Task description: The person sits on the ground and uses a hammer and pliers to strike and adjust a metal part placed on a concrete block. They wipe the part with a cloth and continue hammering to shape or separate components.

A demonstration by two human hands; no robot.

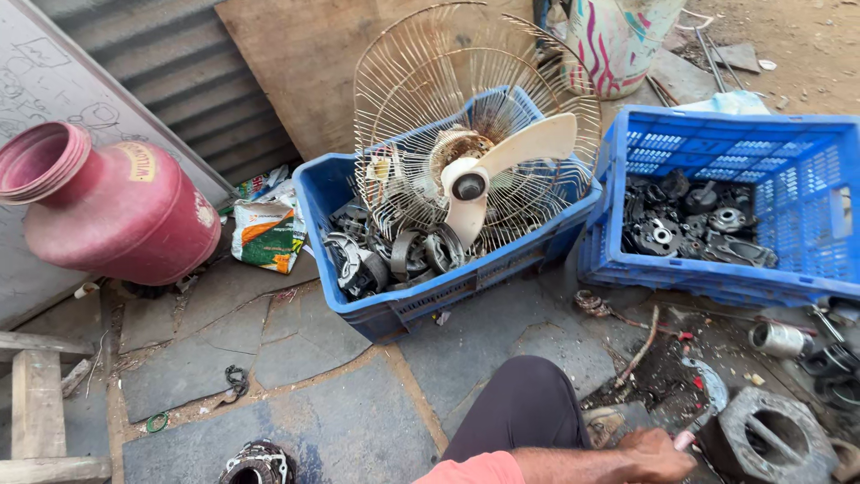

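Observation:
My right hand [658,454] is at the bottom right, closed round the red-tipped handle of a metal hand tool [710,392] whose curved grey jaws point up and away. The tool's head lies just left of a grey square metal housing [772,439] with a round opening, on the dirty ground. My forearm runs in from an orange sleeve [475,471], and my knee in dark trousers [524,403] is beside it. My left hand is out of the frame.
A blue crate [394,305] holds a wire fan guard with cream blades [475,179] and motor parts. A second blue crate [806,193] of dark metal parts stands on the right. A pink pot [116,211] lies on the left, a wooden bench [36,403] lower left, a small metal cylinder [779,339] on the right.

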